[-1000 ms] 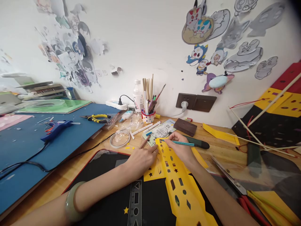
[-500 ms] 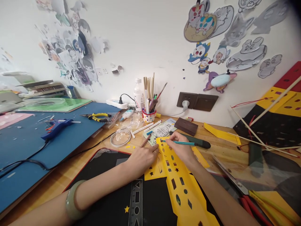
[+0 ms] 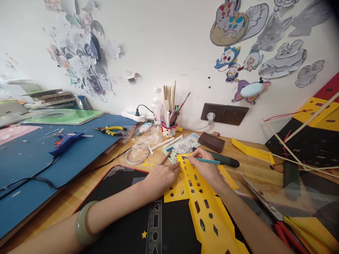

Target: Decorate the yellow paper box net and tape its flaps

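A long folded strip of yellow card (image 3: pixel 209 215), cut through with stars, diamonds and other small shapes, runs away from me over a black mat (image 3: pixel 122 218). My left hand (image 3: pixel 159 180) presses its curled fingers on the strip's left edge near the far end. In my right hand (image 3: pixel 205 165), pinched like a pen, is a slim teal pen-shaped tool (image 3: pixel 208 161). Its tip meets the card's far end, too small to make out. A reddish-brown stick (image 3: pixel 165 158) shows just beyond my left fingers. Left of the strip lies a clear stencil ruler (image 3: pixel 155 227) beside a yellow star (image 3: pixel 144 234).
Large scissors (image 3: pixel 271 208) lie open at the right. Behind the hands are a cup of sticks and pens (image 3: pixel 168 131), a tape roll (image 3: pixel 137 154) and a brown block (image 3: pixel 211 141). A glue gun (image 3: pixel 67 141) and pliers (image 3: pixel 112 130) rest on the blue board (image 3: pixel 87 151).
The whole view has shifted slightly, so things sit a little further right. Both hands keep their places on the card, and the teal tool's tip stays at its far end.
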`<action>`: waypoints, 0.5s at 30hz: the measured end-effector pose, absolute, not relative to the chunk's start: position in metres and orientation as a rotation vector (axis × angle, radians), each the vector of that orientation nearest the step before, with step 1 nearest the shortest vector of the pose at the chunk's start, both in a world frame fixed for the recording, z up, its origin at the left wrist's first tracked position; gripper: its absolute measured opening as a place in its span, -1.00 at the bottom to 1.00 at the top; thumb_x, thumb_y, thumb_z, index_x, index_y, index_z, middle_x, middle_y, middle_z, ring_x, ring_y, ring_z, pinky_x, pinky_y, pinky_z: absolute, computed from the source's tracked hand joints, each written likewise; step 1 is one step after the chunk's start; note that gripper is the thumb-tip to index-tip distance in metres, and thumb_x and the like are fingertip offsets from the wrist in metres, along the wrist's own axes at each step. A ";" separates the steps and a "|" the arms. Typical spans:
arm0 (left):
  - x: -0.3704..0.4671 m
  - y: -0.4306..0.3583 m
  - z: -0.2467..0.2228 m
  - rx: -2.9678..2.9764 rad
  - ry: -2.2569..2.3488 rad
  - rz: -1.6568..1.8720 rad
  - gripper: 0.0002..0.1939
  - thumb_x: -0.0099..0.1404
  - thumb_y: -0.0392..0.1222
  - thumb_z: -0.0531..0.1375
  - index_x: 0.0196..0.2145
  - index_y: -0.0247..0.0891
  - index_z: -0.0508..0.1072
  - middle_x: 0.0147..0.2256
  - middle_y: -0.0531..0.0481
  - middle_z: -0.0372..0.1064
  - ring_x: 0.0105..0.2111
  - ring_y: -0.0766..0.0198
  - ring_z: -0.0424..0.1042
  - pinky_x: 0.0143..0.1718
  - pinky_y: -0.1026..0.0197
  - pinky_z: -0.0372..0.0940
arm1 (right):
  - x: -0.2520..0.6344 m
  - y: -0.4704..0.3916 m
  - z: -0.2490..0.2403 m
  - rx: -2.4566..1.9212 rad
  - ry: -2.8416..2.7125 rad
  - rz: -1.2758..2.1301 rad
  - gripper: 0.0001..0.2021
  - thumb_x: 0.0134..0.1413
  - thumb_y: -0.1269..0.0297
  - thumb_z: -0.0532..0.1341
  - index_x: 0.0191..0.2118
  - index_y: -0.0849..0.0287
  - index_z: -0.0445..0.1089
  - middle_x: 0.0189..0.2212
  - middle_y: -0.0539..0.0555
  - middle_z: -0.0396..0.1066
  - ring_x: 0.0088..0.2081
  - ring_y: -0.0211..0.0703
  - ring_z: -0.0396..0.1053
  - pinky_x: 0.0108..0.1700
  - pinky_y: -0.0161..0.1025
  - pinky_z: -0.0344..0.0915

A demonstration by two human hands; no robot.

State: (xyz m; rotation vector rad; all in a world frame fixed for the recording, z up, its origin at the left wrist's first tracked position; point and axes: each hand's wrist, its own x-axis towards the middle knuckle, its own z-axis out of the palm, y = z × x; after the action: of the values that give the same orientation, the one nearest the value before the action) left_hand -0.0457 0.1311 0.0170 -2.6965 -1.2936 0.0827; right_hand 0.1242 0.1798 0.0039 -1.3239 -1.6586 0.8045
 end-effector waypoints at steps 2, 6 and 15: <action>-0.046 0.131 0.017 -2.695 -1.308 0.080 -0.65 0.21 -0.47 -0.01 -0.04 -0.38 0.28 0.00 -0.23 0.24 -0.35 0.12 0.46 -0.53 0.23 0.34 | 0.124 0.180 0.004 -1.323 -1.657 0.806 -0.85 -0.15 0.29 0.14 -0.60 0.13 0.14 -0.65 -0.11 0.20 -0.55 -0.26 0.17 -0.48 -0.31 0.07; -0.047 0.131 0.017 -2.697 -1.324 0.068 -0.66 0.22 -0.46 -0.01 -0.05 -0.38 0.29 0.01 -0.23 0.24 -0.33 0.12 0.45 -0.50 0.23 0.35 | 0.123 0.179 0.003 -1.328 -1.641 0.790 -0.86 -0.13 0.27 0.13 -0.59 0.13 0.16 -0.62 -0.09 0.21 -0.52 -0.25 0.19 -0.47 -0.31 0.07; -0.048 0.133 0.013 -2.708 -1.307 0.027 -0.66 0.21 -0.47 -0.01 -0.05 -0.38 0.30 -0.02 -0.23 0.26 -0.34 0.12 0.45 -0.51 0.25 0.32 | 0.121 0.176 0.007 -1.318 -1.631 0.795 -0.84 -0.13 0.27 0.14 -0.59 0.13 0.15 -0.62 -0.08 0.21 -0.52 -0.24 0.20 -0.46 -0.30 0.10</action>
State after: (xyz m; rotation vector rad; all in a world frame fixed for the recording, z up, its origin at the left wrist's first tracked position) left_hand -0.0485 0.1333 0.0130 -2.7081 -1.3070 0.0265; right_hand 0.1213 0.1763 0.0069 -1.3181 -1.6312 0.7946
